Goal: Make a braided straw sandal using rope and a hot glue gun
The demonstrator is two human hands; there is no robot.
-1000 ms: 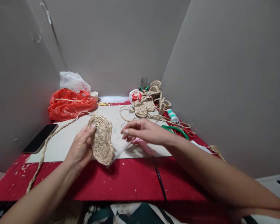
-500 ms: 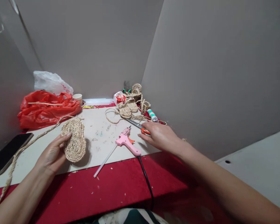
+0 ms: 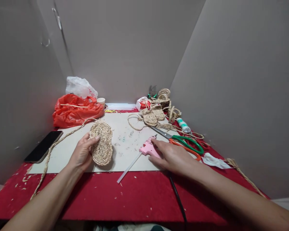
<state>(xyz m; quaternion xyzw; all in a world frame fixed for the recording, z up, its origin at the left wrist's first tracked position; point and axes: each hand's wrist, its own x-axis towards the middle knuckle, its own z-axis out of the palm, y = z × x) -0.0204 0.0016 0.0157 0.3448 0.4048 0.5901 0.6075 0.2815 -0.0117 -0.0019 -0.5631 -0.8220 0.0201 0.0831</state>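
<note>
My left hand (image 3: 83, 152) grips a coiled straw sole (image 3: 101, 144) by its left edge, thumb on top, above the white board (image 3: 125, 162). A braided straw cord (image 3: 49, 154) runs from the sole's top to the left. My right hand (image 3: 170, 157) lies over the pink glue gun (image 3: 148, 147), its thumb and index finger apart around the body; the handle is hidden under the hand. A clear glue stick (image 3: 128, 168) juts from the gun's back. Just beyond that hand, scissors (image 3: 186, 142) with green and orange handles rest on the board.
A red plastic bag (image 3: 77, 112), paper cup (image 3: 100, 101) and phone (image 3: 43, 146) are at the left. Small woven sandals (image 3: 150, 117), pliers (image 3: 152, 93), a teal-and-white roll (image 3: 183, 125) and white tissue (image 3: 215, 161) lie at the right. The gun's black cord (image 3: 177, 195) crosses the red cloth.
My right hand has let go of the scissors and moved onto the glue gun. The view has shifted left, bringing the whole scissors into sight. My left hand still holds the sole.
</note>
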